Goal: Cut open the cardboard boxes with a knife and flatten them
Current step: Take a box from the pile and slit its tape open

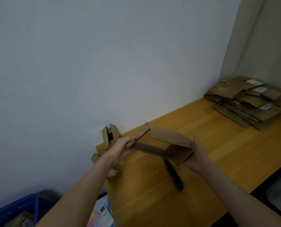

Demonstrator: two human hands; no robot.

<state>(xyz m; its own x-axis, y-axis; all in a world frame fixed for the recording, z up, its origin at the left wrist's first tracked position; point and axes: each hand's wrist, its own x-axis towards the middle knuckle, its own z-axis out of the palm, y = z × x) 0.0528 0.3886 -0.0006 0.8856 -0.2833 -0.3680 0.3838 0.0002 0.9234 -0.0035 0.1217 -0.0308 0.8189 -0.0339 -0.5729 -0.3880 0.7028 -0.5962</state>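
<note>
Opened brown cardboard box (166,143) is held above the light wooden table (218,153), clear of its surface. Left hand (121,149) pinches the raised flap at the box's left end. Right hand (197,154) grips the right end, fingers hidden behind it. Green-handled knife (175,177) lies on the table, its upper part hidden by the box. Small unflattened cartons (110,136) crowd the table's left edge by the wall. Pile of flattened cardboard (251,102) sits at the far right. Blue plastic crate (21,208) stands lower left.
</note>
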